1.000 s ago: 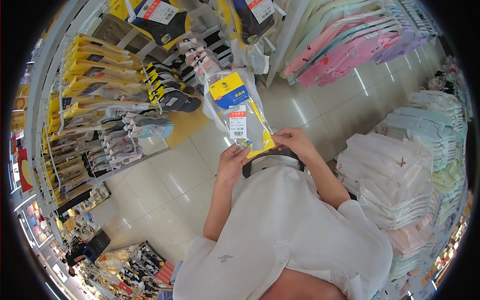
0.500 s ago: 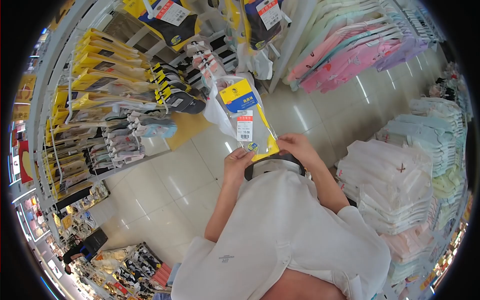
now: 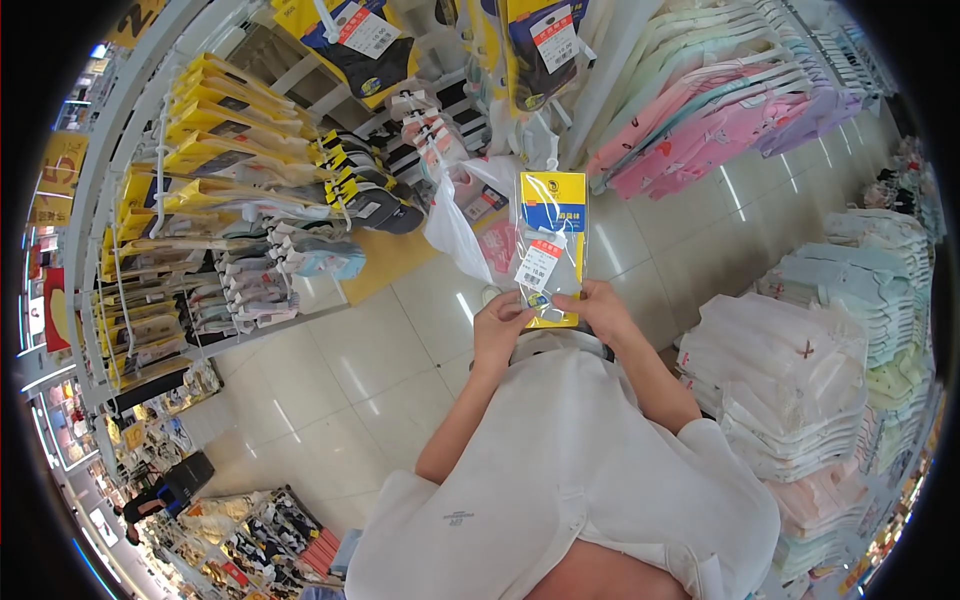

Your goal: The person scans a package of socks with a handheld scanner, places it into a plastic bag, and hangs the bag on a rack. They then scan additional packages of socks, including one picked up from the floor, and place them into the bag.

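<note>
A clear packet (image 3: 566, 250) with a yellow and blue header, a pale item inside and a red-and-white price tag is held upright in front of the chest. My left hand (image 3: 503, 325) pinches its lower left corner. At the lower right edge, my right hand (image 3: 598, 309) grips it, the thumb on its face. Just left of the packet hangs a white plastic bag (image 3: 455, 222) with pink showing in it, near the rack's small hanging packs.
Racks of yellow packets (image 3: 215, 150) line the left side. Pink clothes (image 3: 700, 140) hang at the upper right, with stacked pale garments (image 3: 775, 350) at the right. Tiled floor (image 3: 360, 380) runs between them. A person (image 3: 150, 503) is far off at lower left.
Both hands have moved right with the packet, which now stands straighter and apart from the white bag. Pink shows in the bag now. The racks have shifted slightly right in view.
</note>
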`<state>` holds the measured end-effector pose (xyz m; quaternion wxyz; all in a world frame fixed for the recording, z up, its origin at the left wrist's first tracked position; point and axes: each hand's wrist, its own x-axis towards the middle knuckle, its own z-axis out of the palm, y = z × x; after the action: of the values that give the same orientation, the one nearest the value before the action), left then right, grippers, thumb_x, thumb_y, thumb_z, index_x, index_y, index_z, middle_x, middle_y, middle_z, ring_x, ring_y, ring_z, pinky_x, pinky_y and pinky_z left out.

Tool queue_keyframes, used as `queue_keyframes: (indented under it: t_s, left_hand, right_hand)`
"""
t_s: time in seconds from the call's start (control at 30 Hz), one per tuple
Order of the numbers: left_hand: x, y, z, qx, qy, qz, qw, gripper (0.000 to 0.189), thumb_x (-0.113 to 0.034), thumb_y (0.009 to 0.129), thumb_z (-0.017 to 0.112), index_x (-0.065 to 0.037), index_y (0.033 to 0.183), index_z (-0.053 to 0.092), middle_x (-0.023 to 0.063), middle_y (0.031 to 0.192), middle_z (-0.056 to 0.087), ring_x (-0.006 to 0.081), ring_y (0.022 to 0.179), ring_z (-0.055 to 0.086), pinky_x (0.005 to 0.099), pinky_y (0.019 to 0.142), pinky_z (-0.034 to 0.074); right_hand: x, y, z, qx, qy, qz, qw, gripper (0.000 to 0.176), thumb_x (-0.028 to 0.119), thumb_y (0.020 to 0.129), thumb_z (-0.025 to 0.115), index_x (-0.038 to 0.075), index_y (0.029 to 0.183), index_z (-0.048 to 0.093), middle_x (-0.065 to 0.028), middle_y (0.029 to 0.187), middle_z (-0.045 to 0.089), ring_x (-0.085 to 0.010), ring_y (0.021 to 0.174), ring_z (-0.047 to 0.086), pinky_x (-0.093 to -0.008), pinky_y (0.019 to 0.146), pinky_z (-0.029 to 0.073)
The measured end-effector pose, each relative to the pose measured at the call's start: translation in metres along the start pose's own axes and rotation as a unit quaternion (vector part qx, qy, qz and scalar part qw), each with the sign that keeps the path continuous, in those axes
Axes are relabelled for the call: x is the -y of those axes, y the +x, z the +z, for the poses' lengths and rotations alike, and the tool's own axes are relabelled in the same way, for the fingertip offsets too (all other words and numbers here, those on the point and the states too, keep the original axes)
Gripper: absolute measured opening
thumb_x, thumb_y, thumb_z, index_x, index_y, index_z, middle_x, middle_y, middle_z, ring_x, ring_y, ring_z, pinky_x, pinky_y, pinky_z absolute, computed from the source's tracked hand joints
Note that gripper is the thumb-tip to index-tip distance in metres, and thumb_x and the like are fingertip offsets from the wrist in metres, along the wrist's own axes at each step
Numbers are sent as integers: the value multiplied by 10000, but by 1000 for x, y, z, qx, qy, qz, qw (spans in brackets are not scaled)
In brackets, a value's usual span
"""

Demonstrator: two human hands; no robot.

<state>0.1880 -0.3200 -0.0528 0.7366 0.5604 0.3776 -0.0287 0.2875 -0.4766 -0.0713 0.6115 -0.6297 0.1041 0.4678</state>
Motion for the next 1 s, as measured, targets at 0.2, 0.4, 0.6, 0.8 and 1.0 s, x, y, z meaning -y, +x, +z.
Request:
queue_keyframes:
  t_s: [0.2, 0.4, 0.6, 0.8, 1.0]
  left_hand:
    - [0, 6, -12, 39, -11, 34, 999, 344, 25, 767, 687, 51, 1096, 591, 58, 851, 625, 95, 776, 587, 220, 697, 487]
    - [-24, -6, -8, 68, -175, -16, 982, 267, -16, 788, 696, 51, 1038, 631, 85, 919, 645, 133, 869, 601, 251, 762, 494]
    - [-33, -14, -11, 79, -105, 2, 991, 232, -2, 809, 667, 54, 1033, 642, 99, 984, 645, 142, 864, 606, 245, 780, 484]
    - [-52, -33, -5, 82, 9, 124, 989, 226, 9, 813, 654, 47, 1036, 648, 103, 1006, 633, 143, 869, 593, 246, 762, 480]
    - [-64, -50, -2, 211, -65, 158, 962, 293, 13, 780, 678, 9, 1070, 638, 100, 1113, 575, 178, 992, 557, 292, 789, 481]
  right_hand:
    - [-13, 5, -1, 20, 76, -49, 996, 314, 77, 809, 687, -61, 1075, 595, -104, 994, 644, -166, 879, 612, -288, 793, 490]
    - [-1, 0, -2, 77, 186, -77, 977, 326, 36, 838, 638, -39, 1143, 551, -114, 1094, 615, -174, 977, 598, -313, 851, 485]
    - [-7, 6, -8, 129, 206, -108, 964, 321, 5, 842, 614, -8, 1157, 551, -93, 1119, 613, -191, 1014, 595, -330, 902, 472]
    - [-8, 8, -6, 176, 242, -146, 943, 250, 16, 835, 626, 10, 1084, 597, -83, 1087, 622, -178, 980, 601, -350, 862, 475]
    - [3, 7, -5, 377, 308, -171, 857, 195, 130, 809, 689, 65, 979, 618, -116, 943, 642, -263, 925, 591, -403, 791, 478]
